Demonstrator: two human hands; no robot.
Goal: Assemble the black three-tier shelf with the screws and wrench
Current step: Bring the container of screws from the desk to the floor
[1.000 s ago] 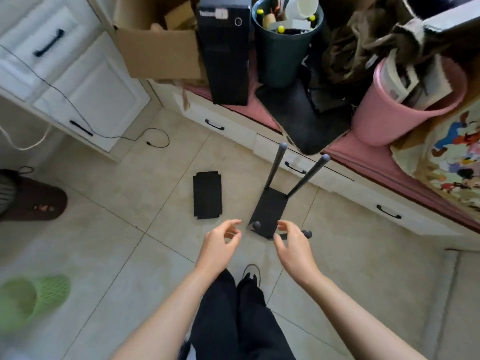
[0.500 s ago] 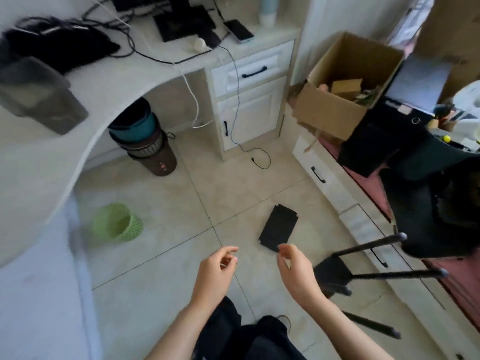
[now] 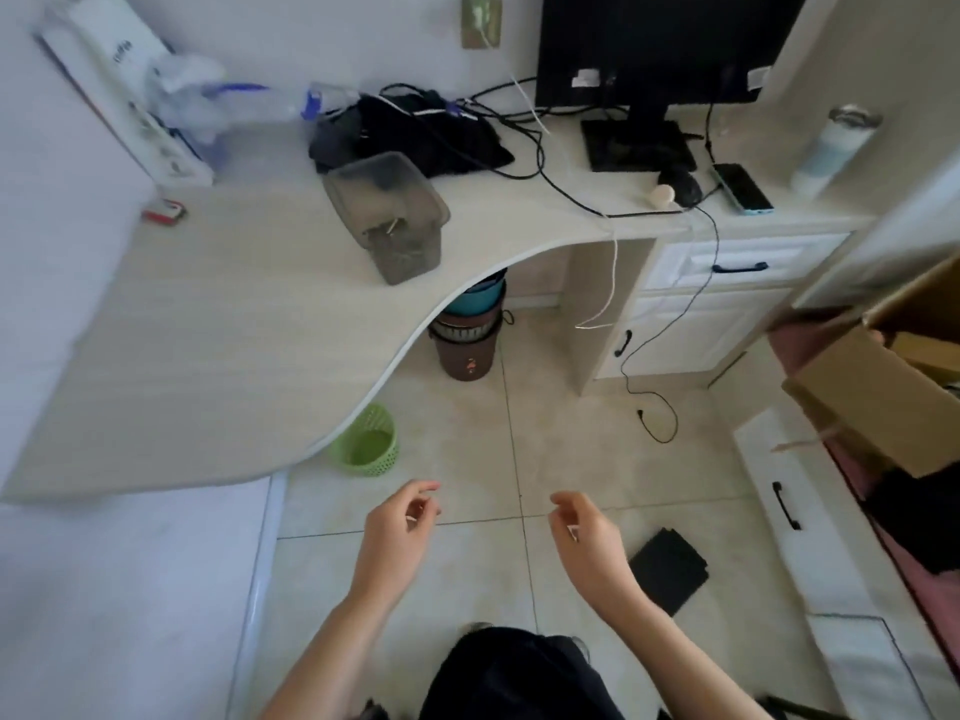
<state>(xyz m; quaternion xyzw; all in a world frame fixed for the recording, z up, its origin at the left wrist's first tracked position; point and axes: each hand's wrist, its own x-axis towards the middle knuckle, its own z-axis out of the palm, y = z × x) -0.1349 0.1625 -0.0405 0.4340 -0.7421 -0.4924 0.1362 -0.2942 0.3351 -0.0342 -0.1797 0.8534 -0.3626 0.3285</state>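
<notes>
Head view: both grips (image 3: pixel 400 532) (image 3: pixel 587 537) loosely curled, empty; black shelf panel (image 3: pixel 669 570) just beside right.

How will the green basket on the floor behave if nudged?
The green basket looks like thin perforated plastic, so probably light and apt to slide on the smooth tile. It stands upright and seems empty, so a high push might tip it.

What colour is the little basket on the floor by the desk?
Light green, with small holes in its sides. The basket shows best in the head view.
</notes>
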